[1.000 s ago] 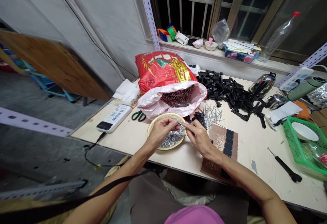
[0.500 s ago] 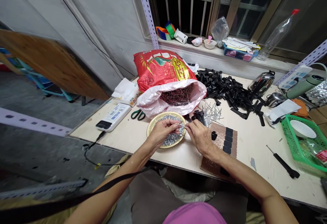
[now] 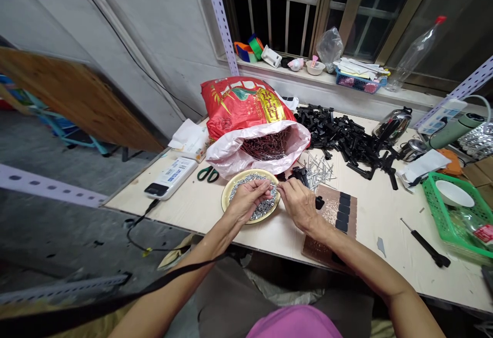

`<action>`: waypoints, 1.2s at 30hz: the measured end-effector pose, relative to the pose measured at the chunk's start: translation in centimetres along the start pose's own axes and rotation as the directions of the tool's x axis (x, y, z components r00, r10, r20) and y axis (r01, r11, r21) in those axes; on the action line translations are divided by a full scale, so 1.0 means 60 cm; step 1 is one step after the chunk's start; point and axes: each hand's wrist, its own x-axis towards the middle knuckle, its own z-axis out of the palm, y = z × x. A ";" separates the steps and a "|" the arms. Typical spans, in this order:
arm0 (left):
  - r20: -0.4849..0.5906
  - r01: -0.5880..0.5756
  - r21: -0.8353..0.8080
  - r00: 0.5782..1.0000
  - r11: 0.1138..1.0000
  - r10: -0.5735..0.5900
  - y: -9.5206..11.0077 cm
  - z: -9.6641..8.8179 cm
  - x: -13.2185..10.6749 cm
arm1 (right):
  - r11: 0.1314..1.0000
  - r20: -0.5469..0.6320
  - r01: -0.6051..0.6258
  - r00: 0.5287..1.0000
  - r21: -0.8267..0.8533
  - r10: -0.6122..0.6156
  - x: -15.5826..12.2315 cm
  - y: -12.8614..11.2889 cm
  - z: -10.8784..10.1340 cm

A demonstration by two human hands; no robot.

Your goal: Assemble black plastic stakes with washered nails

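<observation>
My left hand (image 3: 250, 198) is closed in a pinch over a shallow cream bowl (image 3: 226, 205) of small silvery nuts (image 3: 265, 208). Its fingertips meet the end of a thin silvery screw (image 3: 273, 185) that spans the gap to my right hand (image 3: 298, 202). My right hand is closed too, at the bowl's right edge; a black plastic piece (image 3: 319, 202) pokes out past its palm. Whether the screw runs through that piece is hidden by the fingers. Just behind the right hand lie loose silvery screws (image 3: 318, 170) and a few black plastic parts (image 3: 299, 175).
Behind the bowl rests a red bag (image 3: 239, 104) of dark reddish screws. A heap of black plastic parts (image 3: 342, 135) covers the back right. Green scissors (image 3: 208, 174), a power bank (image 3: 171, 177), a brown mat (image 3: 327, 214), a black-handled part (image 3: 427, 245) and a green basket (image 3: 431, 209) surround the hands.
My right hand has shifted slightly left, and the black piece at its palm has moved with it. Both hands keep their pinch on the screw above the bowl.
</observation>
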 end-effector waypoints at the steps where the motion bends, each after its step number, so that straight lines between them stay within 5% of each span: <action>1: 0.006 0.009 0.001 1.000 1.000 -0.009 0.000 -0.001 0.000 | 1.000 -0.003 0.020 1.000 -0.005 -0.020 0.000 0.001 -0.001; 9: -0.017 -0.095 0.043 0.995 0.995 0.096 -0.004 0.004 -0.005 | 0.999 -0.002 0.023 1.000 -0.037 -0.023 -0.003 0.002 -0.003; 29: 0.010 -0.007 -0.003 1.000 1.000 0.007 0.007 0.007 -0.011 | 0.999 0.052 0.042 0.998 0.002 -0.043 -0.007 0.005 0.003; 36: 0.003 -0.028 0.016 1.000 0.999 0.027 0.005 0.001 -0.008 | 0.988 0.143 -0.052 0.989 0.146 0.031 -0.004 0.003 0.001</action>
